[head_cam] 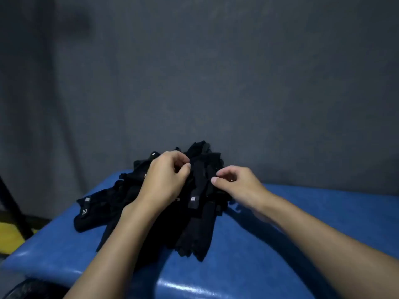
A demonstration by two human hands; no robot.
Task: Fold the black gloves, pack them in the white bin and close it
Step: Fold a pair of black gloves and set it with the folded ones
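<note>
A loose heap of black gloves [194,212] lies on the blue padded surface [280,244], several showing small grey tags. My left hand [166,178] sits on top of the heap with its fingers curled, thumb and fingertips pinching at the black fabric. My right hand [235,184] is at the heap's right side, fingers curled, thumb and forefinger pinching a strip of glove. The white bin is not in view.
A grey wall rises right behind the blue surface. A black metal leg [13,203] and something yellow [10,236] stand at the left, below the surface's edge. A dark object [32,290] shows at the bottom left corner.
</note>
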